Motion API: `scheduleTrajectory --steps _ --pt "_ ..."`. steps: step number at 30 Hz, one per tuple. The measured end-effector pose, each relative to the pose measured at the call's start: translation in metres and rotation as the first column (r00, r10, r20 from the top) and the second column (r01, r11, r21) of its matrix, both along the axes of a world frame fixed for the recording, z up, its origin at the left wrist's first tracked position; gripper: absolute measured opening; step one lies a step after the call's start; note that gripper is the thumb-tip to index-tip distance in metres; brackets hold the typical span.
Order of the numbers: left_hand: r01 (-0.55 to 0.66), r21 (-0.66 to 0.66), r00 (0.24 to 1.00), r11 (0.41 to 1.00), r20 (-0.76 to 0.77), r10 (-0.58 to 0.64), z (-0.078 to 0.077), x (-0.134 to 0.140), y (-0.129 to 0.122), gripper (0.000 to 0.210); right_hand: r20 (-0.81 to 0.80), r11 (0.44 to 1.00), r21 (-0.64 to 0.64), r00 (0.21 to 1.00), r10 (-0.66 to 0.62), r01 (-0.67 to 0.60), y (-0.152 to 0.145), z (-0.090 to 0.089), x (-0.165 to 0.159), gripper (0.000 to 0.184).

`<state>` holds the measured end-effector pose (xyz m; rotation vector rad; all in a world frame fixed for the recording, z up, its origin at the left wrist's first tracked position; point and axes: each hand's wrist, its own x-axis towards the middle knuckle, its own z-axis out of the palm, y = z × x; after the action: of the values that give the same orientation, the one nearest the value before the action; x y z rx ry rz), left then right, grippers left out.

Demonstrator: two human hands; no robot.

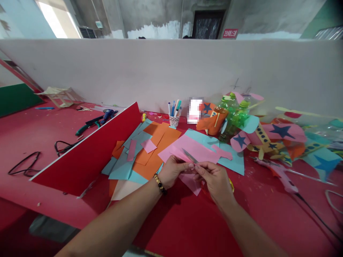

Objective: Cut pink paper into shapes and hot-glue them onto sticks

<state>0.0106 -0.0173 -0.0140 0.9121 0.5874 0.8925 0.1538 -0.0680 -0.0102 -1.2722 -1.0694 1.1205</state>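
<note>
My left hand (174, 171), with a beaded bracelet at the wrist, pinches a piece of pink paper (193, 185) that hangs below the fingers. Close beside it, my right hand (216, 179) is closed around a pair of scissors (189, 156). Their metal blades point up and to the left, and a bit of yellow handle shows past the right hand. The fingertips of both hands meet near the blades, so the cut edge is hidden. Under and behind the hands lies a larger pink sheet (199, 149) on light blue paper (237, 160).
Orange sheets (147, 165) and blue sheets lie left, beside an upright red divider (88, 153). Behind stands a cup of pens (174, 120). Green bottles (239, 116) and paper-covered models (270, 139) crowd the right, near a pink glue gun (280, 175). Pliers (89, 125) lie beyond the divider.
</note>
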Motion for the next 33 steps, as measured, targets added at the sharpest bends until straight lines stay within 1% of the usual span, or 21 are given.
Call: scheduleTrajectory --steps 9,14,17,22,28,30,33 --pt "-0.012 0.01 1.0 1.0 0.016 0.012 0.0 0.001 -0.002 0.02 -0.003 0.998 0.049 1.0 -0.025 0.025 -0.001 0.005 -0.002 0.015" --pt "0.002 -0.026 1.0 1.0 0.01 -0.002 -0.002 0.001 -0.001 0.021 0.037 0.997 0.076 0.999 -0.019 0.016 -0.001 0.007 -0.003 0.015" --pt "-0.012 -0.022 1.0 1.0 -0.001 0.012 -0.004 0.001 0.0 0.021 0.052 0.996 0.088 0.999 -0.017 0.012 -0.001 0.007 -0.003 0.013" --pt "-0.036 -0.031 0.999 0.999 -0.032 0.035 -0.005 0.001 0.002 0.024 0.069 0.997 0.079 0.997 -0.022 0.016 -0.001 0.006 -0.004 0.014" --pt "-0.038 -0.041 0.998 0.998 -0.041 0.036 -0.004 0.001 0.003 0.025 0.049 0.998 0.064 0.999 -0.008 0.005 0.0 0.002 -0.004 0.016" --pt "-0.062 -0.043 0.998 0.997 -0.036 0.06 -0.005 0.001 0.004 0.025 0.058 0.998 0.063 0.998 -0.009 0.005 0.001 0.002 -0.003 0.016" --pt "-0.141 -0.051 0.99 0.989 -0.016 0.14 -0.004 -0.003 0.01 0.025 0.064 0.998 0.06 0.998 -0.026 0.022 0.0 0.002 -0.002 0.016"
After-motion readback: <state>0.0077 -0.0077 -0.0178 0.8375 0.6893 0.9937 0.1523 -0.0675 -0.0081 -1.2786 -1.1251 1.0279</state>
